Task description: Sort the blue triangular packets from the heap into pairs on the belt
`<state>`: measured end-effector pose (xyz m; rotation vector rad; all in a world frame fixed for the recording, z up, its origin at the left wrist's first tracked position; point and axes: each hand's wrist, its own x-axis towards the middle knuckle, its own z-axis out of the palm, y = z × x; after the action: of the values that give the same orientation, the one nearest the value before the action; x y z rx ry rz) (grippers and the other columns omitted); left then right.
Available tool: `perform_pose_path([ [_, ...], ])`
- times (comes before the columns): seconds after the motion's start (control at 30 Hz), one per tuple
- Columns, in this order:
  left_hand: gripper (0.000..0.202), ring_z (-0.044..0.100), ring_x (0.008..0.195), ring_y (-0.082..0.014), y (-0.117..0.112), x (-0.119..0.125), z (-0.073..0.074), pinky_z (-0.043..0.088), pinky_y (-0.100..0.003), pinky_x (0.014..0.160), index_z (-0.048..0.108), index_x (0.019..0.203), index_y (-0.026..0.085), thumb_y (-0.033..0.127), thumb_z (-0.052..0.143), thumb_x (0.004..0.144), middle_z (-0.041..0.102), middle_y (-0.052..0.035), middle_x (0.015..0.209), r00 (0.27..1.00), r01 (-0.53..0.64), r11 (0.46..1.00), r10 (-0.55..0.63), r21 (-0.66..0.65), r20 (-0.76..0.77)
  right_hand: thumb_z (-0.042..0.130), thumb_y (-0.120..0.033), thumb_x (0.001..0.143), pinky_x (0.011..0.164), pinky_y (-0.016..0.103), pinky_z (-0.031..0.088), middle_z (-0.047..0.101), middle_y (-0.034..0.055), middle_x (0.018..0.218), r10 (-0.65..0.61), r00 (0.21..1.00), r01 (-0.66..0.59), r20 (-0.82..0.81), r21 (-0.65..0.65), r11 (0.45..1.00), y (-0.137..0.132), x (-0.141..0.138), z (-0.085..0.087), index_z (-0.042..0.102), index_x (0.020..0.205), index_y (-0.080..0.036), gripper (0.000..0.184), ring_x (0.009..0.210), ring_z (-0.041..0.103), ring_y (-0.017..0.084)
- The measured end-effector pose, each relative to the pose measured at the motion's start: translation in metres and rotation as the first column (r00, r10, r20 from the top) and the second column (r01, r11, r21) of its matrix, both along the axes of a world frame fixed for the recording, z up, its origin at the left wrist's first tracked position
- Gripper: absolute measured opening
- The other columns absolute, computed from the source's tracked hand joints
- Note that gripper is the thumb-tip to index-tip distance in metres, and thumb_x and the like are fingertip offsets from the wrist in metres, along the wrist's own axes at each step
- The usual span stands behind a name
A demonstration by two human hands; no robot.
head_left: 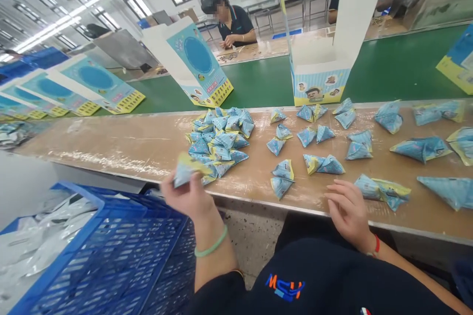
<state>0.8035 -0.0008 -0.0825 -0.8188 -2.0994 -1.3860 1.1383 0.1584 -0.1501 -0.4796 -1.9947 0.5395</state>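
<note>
My left hand is raised at the table's front edge, its fingers closed round a blue and yellow pyramid-shaped packet. Just behind it lies a heap of similar packets. My right hand rests at the table edge, fingers stretched out and holding nothing. Close to its fingertips, on the right, is a cluster of packets. Between the hands a pair of packets sits on the brown table top. More small groups are spread over the right side.
Beyond the table runs a green conveyor belt bearing an open carton, another printed carton and several more at left. A blue crate with silvery-white bags stands below left. Across the belt a person sits working.
</note>
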Motion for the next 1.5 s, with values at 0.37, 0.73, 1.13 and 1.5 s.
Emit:
perform_pose_path([
  [0.37,0.04,0.064,0.079,-0.0199,0.101,-0.03,0.044,0.055,-0.035,0.075,0.063,0.094,0.021,0.053,0.071,0.071,0.063,-0.0014,0.084,0.98,0.193,0.969,-0.184,0.155,-0.072,0.056,-0.009,0.092,0.094,0.048,0.052,0.068,0.0082,0.108,0.015,1.0,-0.015,0.009,0.018,1.0,-0.003,-0.001,-0.004,0.067,0.099,-0.02,0.017,0.115,0.059,0.029],
  [0.73,0.036,0.053,0.123,-0.0416,0.265,-0.087,0.028,0.043,-0.052,0.101,0.077,0.1,0.022,0.045,0.08,0.072,0.067,-0.0166,0.122,0.959,0.187,0.465,-0.276,-0.865,0.058,0.054,-0.008,0.091,0.093,0.046,0.053,0.068,0.0084,0.106,0.003,1.0,-0.003,0.007,0.026,1.0,-0.004,-0.003,-0.002,0.066,0.099,-0.019,0.018,0.113,0.06,0.028],
  [1.13,0.027,0.06,0.077,-0.0202,0.097,-0.086,0.079,0.047,-0.033,0.077,0.067,0.085,0.021,0.048,0.066,0.085,0.066,-0.0032,0.082,0.97,0.12,0.662,-0.235,-0.739,-0.053,0.058,-0.007,0.092,0.093,0.047,0.049,0.067,0.0089,0.107,0.056,0.998,-0.057,0.018,0.037,0.998,0.002,0.003,0.003,0.066,0.101,-0.018,0.017,0.114,0.059,0.03],
  [1.5,0.04,0.063,0.11,-0.0336,0.006,-0.028,-0.039,0.051,-0.042,0.089,0.06,0.11,0.019,0.035,0.075,0.077,0.064,-0.0148,0.116,0.97,-0.196,0.722,0.242,-0.663,-0.023,0.06,-0.009,0.093,0.093,0.048,0.049,0.068,0.009,0.107,0.081,0.996,-0.083,0.04,0.059,0.995,0.005,0.004,0.003,0.067,0.1,-0.017,0.014,0.111,0.061,0.031],
])
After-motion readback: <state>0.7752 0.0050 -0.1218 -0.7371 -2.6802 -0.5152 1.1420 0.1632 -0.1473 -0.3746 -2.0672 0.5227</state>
